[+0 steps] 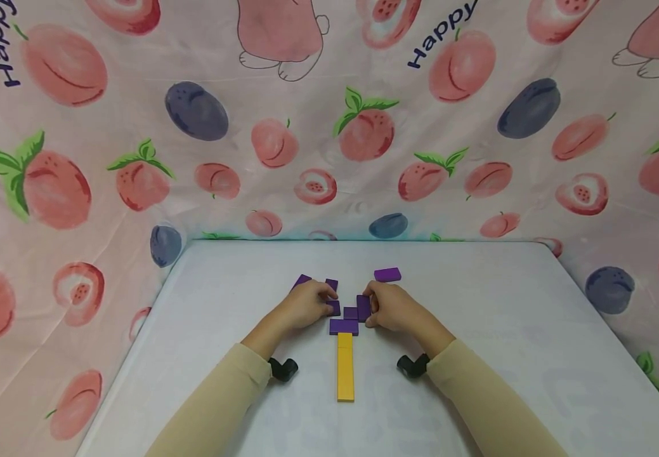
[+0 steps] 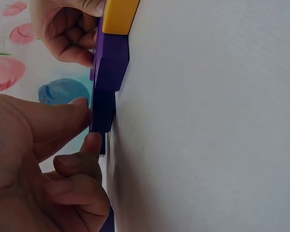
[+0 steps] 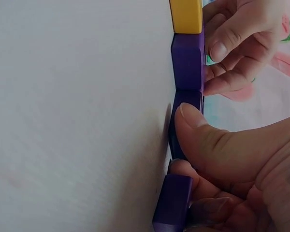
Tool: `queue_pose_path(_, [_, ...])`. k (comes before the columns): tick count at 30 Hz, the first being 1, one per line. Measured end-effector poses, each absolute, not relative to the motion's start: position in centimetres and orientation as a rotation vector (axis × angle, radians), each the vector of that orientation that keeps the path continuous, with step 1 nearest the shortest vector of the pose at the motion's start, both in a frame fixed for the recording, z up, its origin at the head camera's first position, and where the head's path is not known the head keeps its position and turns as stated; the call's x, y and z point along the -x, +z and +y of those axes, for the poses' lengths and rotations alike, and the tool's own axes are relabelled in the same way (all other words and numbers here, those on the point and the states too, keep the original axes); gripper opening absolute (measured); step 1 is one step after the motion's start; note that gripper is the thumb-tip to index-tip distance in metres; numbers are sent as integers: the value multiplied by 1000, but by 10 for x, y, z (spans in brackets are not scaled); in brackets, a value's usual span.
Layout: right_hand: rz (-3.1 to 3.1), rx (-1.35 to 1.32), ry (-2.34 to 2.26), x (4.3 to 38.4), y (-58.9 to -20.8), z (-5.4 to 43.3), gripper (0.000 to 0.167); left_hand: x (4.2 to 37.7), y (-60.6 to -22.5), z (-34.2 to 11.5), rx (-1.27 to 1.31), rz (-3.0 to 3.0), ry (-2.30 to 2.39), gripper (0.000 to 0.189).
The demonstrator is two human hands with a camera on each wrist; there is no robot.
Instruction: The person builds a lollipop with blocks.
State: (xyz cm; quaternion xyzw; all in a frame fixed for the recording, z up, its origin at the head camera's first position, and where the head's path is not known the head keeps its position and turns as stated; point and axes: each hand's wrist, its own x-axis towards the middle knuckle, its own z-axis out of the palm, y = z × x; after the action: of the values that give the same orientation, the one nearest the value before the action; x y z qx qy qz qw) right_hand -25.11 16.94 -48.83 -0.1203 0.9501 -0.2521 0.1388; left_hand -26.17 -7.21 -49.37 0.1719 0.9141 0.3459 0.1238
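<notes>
On the white table, my left hand (image 1: 305, 304) pinches a small purple block (image 1: 333, 308) between thumb and finger. Opposite it, my right hand (image 1: 393, 309) grips an upright-lying purple block (image 1: 363, 308); its thumb (image 3: 212, 142) presses the near end in the right wrist view. Between the two hands lies a small purple piece (image 1: 351, 313). Just below it a purple block (image 1: 344, 327) lies crosswise at the top of a long yellow strip (image 1: 345, 368). Farther back, two more purple blocks, one piece (image 1: 332, 284) and another (image 1: 302, 279), are partly covered by my left hand.
A loose purple block (image 1: 387, 275) lies behind my right hand. The white tabletop (image 1: 506, 298) reaches back to a fruit-printed cloth (image 1: 318, 152) hanging behind it. Black wrist mounts (image 1: 413, 366) stick out from both sleeves over the table.
</notes>
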Motion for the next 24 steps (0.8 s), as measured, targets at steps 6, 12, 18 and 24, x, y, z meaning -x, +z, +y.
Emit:
queue_pose_path(6, [2744, 341, -738, 250, -486, 169, 57, 261, -495, -76, -506, 2686, 999, 15])
queue_pose_path(12, [2742, 345, -739, 248, -485, 168, 57, 260, -497, -77, -522, 2665, 1009, 15])
queue_pose_path(18, [2743, 351, -743, 248, -485, 168, 56, 259, -496, -75, -524, 2644, 1022, 14])
queue_pose_path(24, [2741, 348, -745, 248, -485, 169, 55, 258, -496, -74, -513, 2639, 1021, 13])
